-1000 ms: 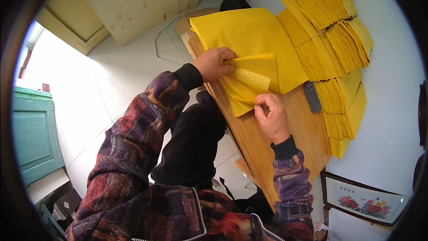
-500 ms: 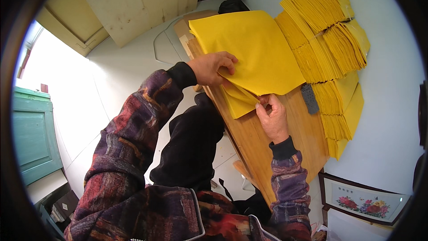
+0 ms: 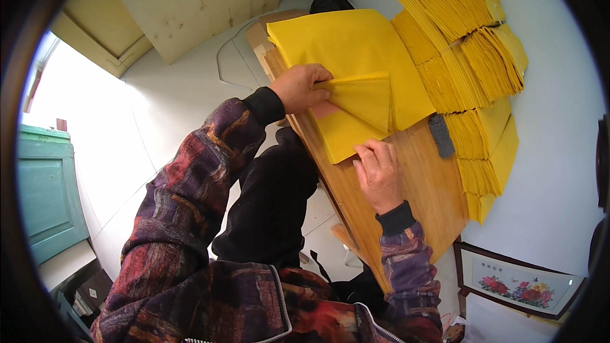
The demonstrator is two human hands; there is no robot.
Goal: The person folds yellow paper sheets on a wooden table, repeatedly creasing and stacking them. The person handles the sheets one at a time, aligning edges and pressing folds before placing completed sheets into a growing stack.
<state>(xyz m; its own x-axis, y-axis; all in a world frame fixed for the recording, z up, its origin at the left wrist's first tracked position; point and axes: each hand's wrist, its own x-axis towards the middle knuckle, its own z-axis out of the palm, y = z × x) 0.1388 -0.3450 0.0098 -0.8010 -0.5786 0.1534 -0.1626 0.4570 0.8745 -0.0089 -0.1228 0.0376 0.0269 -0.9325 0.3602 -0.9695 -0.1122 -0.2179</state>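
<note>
A stack of large yellow paper sheets (image 3: 346,47) lies on a wooden board (image 3: 413,190). My left hand (image 3: 305,86) pinches a folded corner of the top yellow sheet (image 3: 365,98) and holds it lifted over the stack. My right hand (image 3: 378,171) rests flat on the board with its fingertips on the near edge of the yellow sheet. A pink patch shows under the fold beside my left hand.
Fanned piles of folded yellow paper (image 3: 464,44) spread along the board's far side. A dark grey block (image 3: 440,134) lies by them. A framed flower picture (image 3: 518,279) leans at lower right. A teal cabinet (image 3: 44,197) stands at left, pale panels (image 3: 184,0) above.
My left hand has folded the sheet's corner over into a triangle. My right hand has let go of the paper's edge and now lies flatter on the board.
</note>
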